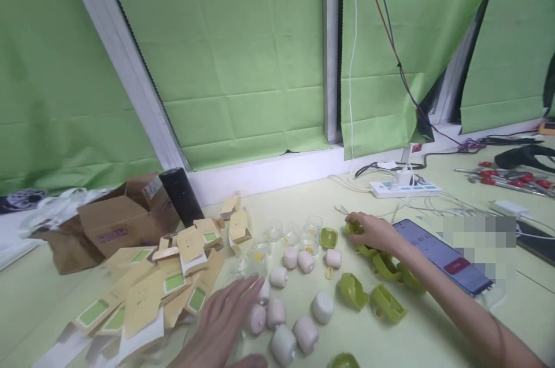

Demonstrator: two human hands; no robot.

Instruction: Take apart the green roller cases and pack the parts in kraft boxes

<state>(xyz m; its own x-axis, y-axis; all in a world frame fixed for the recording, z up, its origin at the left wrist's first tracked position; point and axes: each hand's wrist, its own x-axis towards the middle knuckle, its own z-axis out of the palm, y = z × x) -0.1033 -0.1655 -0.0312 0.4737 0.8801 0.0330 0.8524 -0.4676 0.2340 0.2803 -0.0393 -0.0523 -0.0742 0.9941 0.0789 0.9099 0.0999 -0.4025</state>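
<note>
My right hand [376, 234] reaches across from the right, its fingers closed on a small olive-green plastic cup [354, 227] at the back of a row of similar cups. Palm down, my left hand [225, 322] is open with fingers stretched out, beside several white and pale pink rounded cylinders [276, 313]. More green cups, one of them a cup with a cut-out side [353, 291], lie to the right of the cylinders. Behind them stand several clear plastic cups [290, 234], a few with something yellow inside. A small yellow ring-shaped piece [329, 273] lies by a pink cylinder.
Flattened yellow card boxes [143, 304] are heaped at the left, before an open brown carton [117, 223] and a black cylinder [181, 197]. At the right are a phone [442, 255], a power strip [405, 187], cables and red-handled tools [515, 179]. Green blinds hang behind.
</note>
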